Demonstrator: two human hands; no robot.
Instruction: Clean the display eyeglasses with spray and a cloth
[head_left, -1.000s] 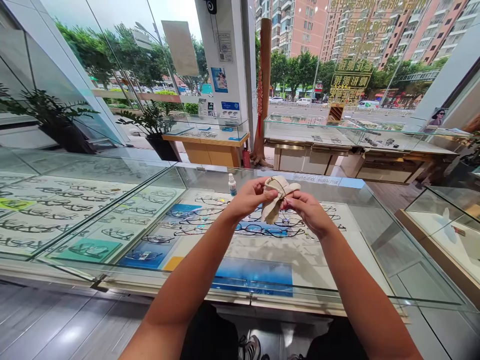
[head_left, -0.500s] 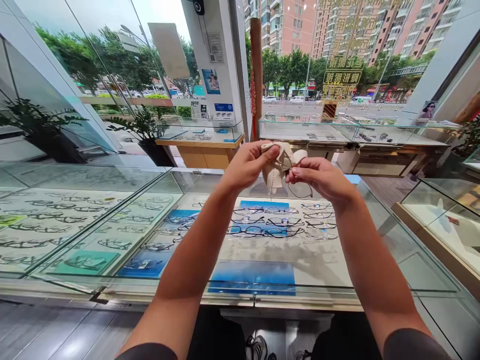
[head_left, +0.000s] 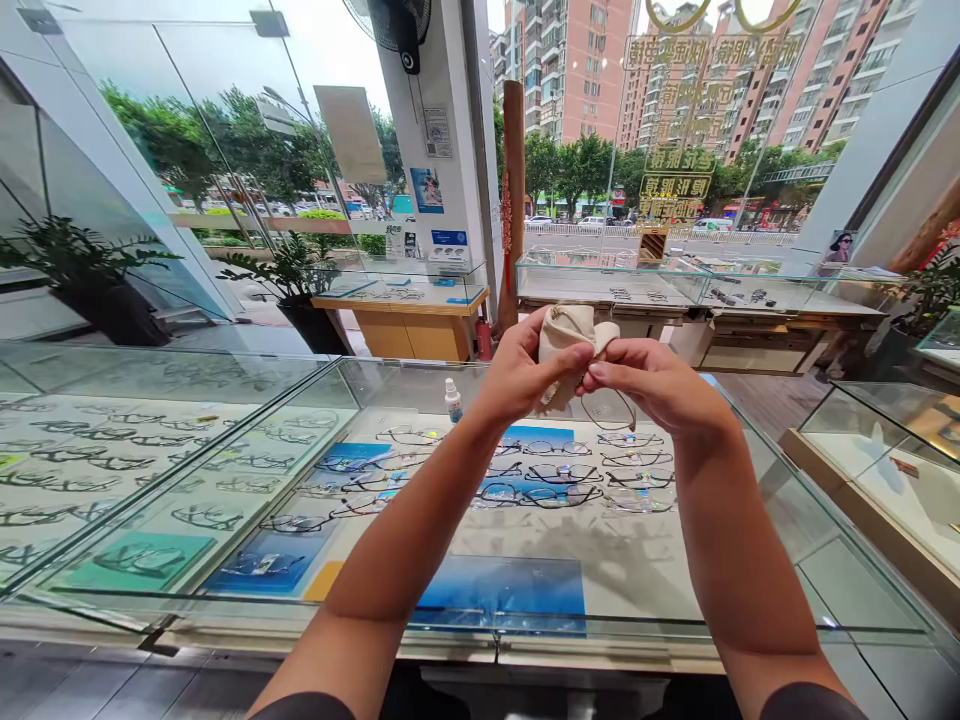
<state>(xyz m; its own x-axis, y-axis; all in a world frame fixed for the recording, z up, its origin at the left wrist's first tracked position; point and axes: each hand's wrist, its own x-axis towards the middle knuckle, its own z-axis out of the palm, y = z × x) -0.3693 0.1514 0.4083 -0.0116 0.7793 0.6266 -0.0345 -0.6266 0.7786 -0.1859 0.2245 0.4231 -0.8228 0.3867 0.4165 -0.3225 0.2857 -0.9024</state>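
Note:
Above the glass display case, my left hand (head_left: 529,368) is closed round a beige cleaning cloth (head_left: 564,335), its thumb pressing the folds. Close beside it, my right hand (head_left: 649,380) pinches a pair of thin-rimmed eyeglasses (head_left: 611,412), one lens hanging below the fingers. Cloth bunches up against the right fingertips and hides the rest of the glasses. On the case top, left of my hands, stands a small white spray bottle (head_left: 453,400).
Rows of eyeglass frames (head_left: 562,472) lie inside the glass display case (head_left: 495,640) under my arms. Another glass case (head_left: 862,470) stands at the right. Farther back are a wooden-fronted cabinet (head_left: 412,335), a potted plant (head_left: 289,275) and a wooden post (head_left: 514,190).
The view has tilted up, so the scene sits lower and the spray bottle shows beside my left forearm. The cloth has shifted and is folded differently; both hands keep their hold.

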